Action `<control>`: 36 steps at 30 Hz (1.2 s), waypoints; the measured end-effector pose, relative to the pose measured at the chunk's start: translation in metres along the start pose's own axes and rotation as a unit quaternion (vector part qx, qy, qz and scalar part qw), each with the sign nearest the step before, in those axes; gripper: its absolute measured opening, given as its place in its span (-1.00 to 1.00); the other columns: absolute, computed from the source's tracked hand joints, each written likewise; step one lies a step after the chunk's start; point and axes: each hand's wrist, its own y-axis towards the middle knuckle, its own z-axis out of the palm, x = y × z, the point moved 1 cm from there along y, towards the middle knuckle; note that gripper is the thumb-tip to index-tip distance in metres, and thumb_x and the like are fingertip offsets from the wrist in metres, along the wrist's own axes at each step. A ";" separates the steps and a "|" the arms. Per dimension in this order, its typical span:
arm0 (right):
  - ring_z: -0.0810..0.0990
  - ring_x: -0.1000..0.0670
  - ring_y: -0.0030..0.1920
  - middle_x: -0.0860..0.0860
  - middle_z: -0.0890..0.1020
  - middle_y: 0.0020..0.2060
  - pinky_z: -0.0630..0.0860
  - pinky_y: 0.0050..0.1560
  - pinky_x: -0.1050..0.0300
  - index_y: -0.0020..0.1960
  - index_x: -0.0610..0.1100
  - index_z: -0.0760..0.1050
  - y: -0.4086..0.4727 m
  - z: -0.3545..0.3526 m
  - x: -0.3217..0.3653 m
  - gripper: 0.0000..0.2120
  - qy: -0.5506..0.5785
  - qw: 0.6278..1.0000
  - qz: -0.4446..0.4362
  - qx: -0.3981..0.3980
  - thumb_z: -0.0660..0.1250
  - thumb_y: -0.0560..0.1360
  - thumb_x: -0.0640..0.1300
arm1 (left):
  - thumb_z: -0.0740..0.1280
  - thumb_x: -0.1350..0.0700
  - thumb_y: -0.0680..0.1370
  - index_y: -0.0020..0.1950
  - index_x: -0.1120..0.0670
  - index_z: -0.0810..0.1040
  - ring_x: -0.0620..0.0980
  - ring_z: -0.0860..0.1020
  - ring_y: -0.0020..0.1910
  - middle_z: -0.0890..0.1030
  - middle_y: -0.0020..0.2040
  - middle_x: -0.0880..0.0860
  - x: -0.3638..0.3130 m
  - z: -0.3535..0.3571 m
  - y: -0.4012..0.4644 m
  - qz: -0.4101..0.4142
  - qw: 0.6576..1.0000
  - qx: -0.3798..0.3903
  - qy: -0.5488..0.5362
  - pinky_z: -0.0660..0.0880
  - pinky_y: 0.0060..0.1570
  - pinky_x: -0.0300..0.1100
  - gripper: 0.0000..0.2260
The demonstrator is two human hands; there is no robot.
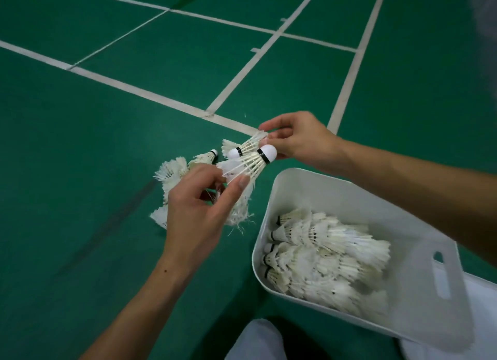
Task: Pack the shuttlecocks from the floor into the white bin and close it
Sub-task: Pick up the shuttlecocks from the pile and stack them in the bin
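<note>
Head view, looking down at my 2 bare hands held above a green court floor (80, 171). My left hand (199, 212) reaches in from the bottom, palm turned toward me, with thumb and fingers curled to pinch the feather skirt of a shuttlecock (252, 162). That shuttlecock lies nearly level in the air, its white cork tip with a black band pointing right. My right hand (298, 139) comes in from the right edge, forearm crossing above the bin, and its fingertips pinch the frayed feathers of a second shuttlecock (246, 146), whose cork points left. The 2 shuttlecocks overlap between my hands.

White painted lines (150, 95) cross the floor and meet just behind my right hand. A loose heap of shuttlecocks (174, 174) lies on the floor beneath and left of my left hand, partly hidden by it; their feathers look worn and ragged, and 1 cork shows at the top of the heap.

To the right, close to my knee (258, 341), stands the white bin (336, 190), open, with a handle slot in its near wall. Inside, rows of shuttlecocks (322, 255) lie on their sides, corks toward the left wall, filling much of the bin.
</note>
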 end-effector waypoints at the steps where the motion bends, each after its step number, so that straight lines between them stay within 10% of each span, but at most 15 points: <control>1: 0.70 -0.12 -0.06 -0.15 0.70 -0.08 0.63 0.19 -0.27 0.27 -0.21 0.56 -0.011 -0.004 0.002 -0.71 -0.005 1.000 0.001 -0.012 0.47 0.57 -0.30 | 0.51 0.02 0.59 -0.22 0.11 0.54 -0.01 0.41 -0.32 0.49 -0.28 0.01 -0.007 0.003 -0.001 0.010 1.000 0.006 -0.002 0.38 -0.33 -0.09 -0.72; 17: 0.75 -0.07 -0.22 -0.01 0.72 -0.17 0.72 -0.05 -0.15 0.19 -0.06 0.60 -0.221 -0.038 -0.082 -0.68 -0.089 0.960 0.104 -0.244 0.50 0.47 -0.25 | 0.49 -0.02 0.59 -0.23 0.03 0.51 -0.15 0.43 -0.28 0.50 -0.27 -0.08 -0.038 0.059 -0.034 0.044 0.982 0.183 0.000 0.32 -0.27 -0.35 -0.72; 23: 0.68 0.09 -0.19 0.08 0.71 -0.21 0.59 -0.25 0.19 0.15 -0.06 0.61 -0.213 -0.002 -0.132 -0.72 -0.149 0.950 0.171 -0.215 0.45 0.45 -0.22 | 0.51 -0.04 0.57 -0.21 0.00 0.56 -0.14 0.47 -0.26 0.53 -0.24 -0.12 -0.028 0.062 -0.037 0.043 0.977 0.208 0.009 0.36 -0.26 -0.32 -0.76; 36: 0.72 -0.02 -0.14 -0.06 0.71 -0.08 0.70 -0.14 0.12 0.25 -0.11 0.56 -0.173 0.004 -0.146 -0.59 -0.004 0.973 0.227 -0.043 0.58 0.45 -0.26 | 0.54 -0.04 0.55 -0.15 -0.02 0.58 -0.04 0.55 -0.22 0.57 -0.17 -0.09 0.000 0.085 -0.042 0.086 0.954 0.278 0.068 0.50 -0.28 -0.07 -0.80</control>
